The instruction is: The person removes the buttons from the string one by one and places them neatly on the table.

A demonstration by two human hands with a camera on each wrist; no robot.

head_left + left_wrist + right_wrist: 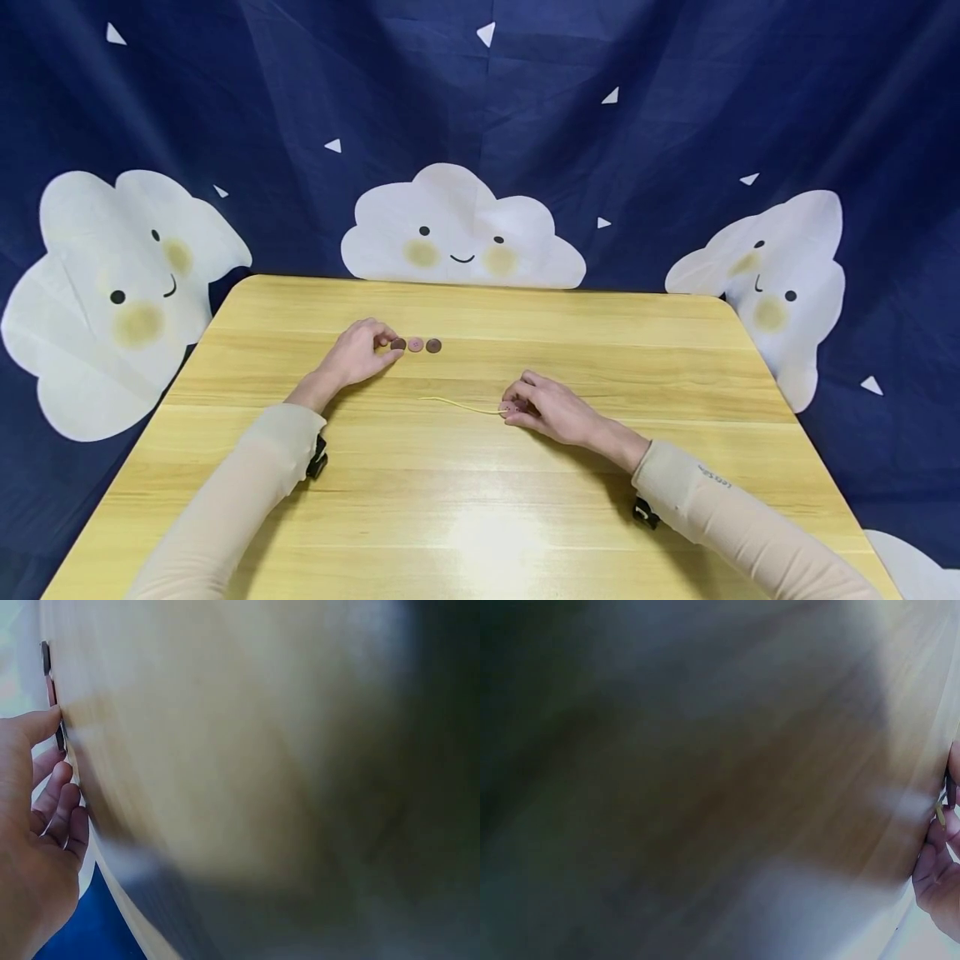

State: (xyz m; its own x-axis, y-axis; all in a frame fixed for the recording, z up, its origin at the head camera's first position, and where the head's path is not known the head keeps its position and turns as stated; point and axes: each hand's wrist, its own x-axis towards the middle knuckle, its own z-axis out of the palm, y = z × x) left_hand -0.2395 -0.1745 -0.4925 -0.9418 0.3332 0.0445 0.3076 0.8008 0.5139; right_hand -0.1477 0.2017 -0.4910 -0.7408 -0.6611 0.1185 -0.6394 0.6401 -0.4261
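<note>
In the head view, my left hand (pixel 358 352) pinches a dark brown button (pixel 398 344) between thumb and fingers, at the left end of a short row. Beside it lie a pink button (pixel 416 344) and another dark brown button (pixel 433 345). My right hand (pixel 558 410) holds a pink button (pixel 508 409) at its edges, nearer the table's middle. A thin yellow string (pixel 465 406) runs left from that button along the tabletop. The left wrist view shows the left hand (pixel 37 817) with thumb and finger at the dark button (pixel 60 738).
The light wooden table (pixel 450 492) ends at a far edge against a dark blue curtain (pixel 420 83) printed with white clouds and small white triangles. Both sleeved forearms reach in from the near side.
</note>
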